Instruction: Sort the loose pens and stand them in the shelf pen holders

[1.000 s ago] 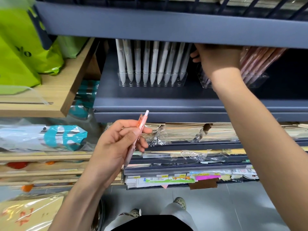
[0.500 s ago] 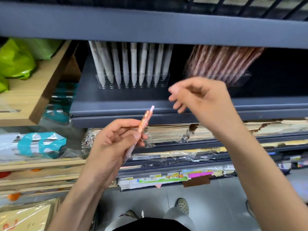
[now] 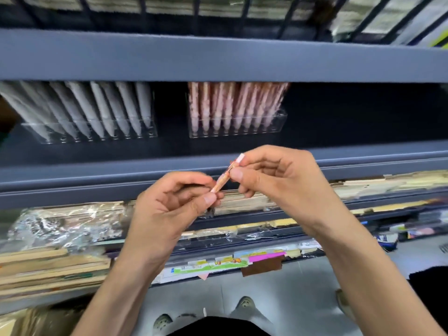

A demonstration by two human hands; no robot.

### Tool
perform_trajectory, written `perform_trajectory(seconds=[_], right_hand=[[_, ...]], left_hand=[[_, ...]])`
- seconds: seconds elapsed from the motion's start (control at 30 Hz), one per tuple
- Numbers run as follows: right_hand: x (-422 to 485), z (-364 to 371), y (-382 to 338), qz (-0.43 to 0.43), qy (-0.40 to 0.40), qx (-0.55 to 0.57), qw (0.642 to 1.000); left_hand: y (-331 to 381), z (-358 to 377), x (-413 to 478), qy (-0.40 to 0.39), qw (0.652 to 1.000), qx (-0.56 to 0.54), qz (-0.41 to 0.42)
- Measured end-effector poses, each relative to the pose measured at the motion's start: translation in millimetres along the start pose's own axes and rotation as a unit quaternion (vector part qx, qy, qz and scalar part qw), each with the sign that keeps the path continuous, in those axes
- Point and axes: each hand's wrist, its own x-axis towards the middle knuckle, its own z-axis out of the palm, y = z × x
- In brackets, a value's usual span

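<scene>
An orange-pink pen [image 3: 221, 181] with a pale cap is held between both hands in front of the grey shelf edge. My left hand [image 3: 169, 209] grips its lower part, which is hidden in the fingers. My right hand [image 3: 276, 183] pinches its upper end between thumb and fingers. On the shelf behind stand two clear pen holders: the left pen holder [image 3: 89, 135] carries several white pens [image 3: 104, 107], the right pen holder [image 3: 236, 130] several orange-pink pens [image 3: 232, 103].
A grey shelf [image 3: 218, 57] hangs low over the holders. To the right of the pink holder lies dark bare shelf [image 3: 363, 122]. Below are stacks of wrapped paper goods [image 3: 68, 224] and coloured labels [image 3: 242, 260]. Floor and my shoes [image 3: 244, 305] show at the bottom.
My right hand came out from the pink holder, moved down and took hold of the pen's upper end. The view shifted right, and the green bags left the frame.
</scene>
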Motion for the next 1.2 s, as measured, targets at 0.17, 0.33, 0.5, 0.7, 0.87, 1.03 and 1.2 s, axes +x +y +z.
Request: perform_trajectory(seconds=[0.17, 0.33, 0.5, 0.7, 0.87, 1.03, 1.2], right_hand=[[-0.5, -51.2, 5.6, -0.034, 0.093, 0.070, 0.993], [-2.8, -76.3, 12.8, -0.042, 0.070, 0.111, 0.990], [4.2, -100.5, 14.1, -0.068, 0.089, 0.082, 0.990], [32.2, -125.7, 8.7, -0.164, 0.208, -0.024, 0.964], [60.8, -126.1, 13.3, -0.226, 0.207, -0.120, 0.944], [78.4, -121.8, 17.8, -0.198, 0.186, -0.204, 0.940], [91.4, -113.5, 21.1, -0.164, 0.176, -0.275, 0.931]], left_hand=[[-12.6, 39.3, 6.3, 0.000, 0.997, 0.079, 0.020], [-20.3, 74.4, 12.9, 0.043, 0.990, 0.128, 0.040], [-23.9, 86.3, 25.2, 0.077, 0.900, 0.388, 0.182], [-64.2, 64.9, 35.7, 0.120, 0.662, 0.702, 0.232], [-83.2, 61.8, 40.4, 0.167, 0.630, 0.702, 0.289], [-88.5, 59.7, 44.1, 0.183, 0.615, 0.695, 0.325], [-92.5, 58.6, 47.5, 0.195, 0.607, 0.692, 0.339]])
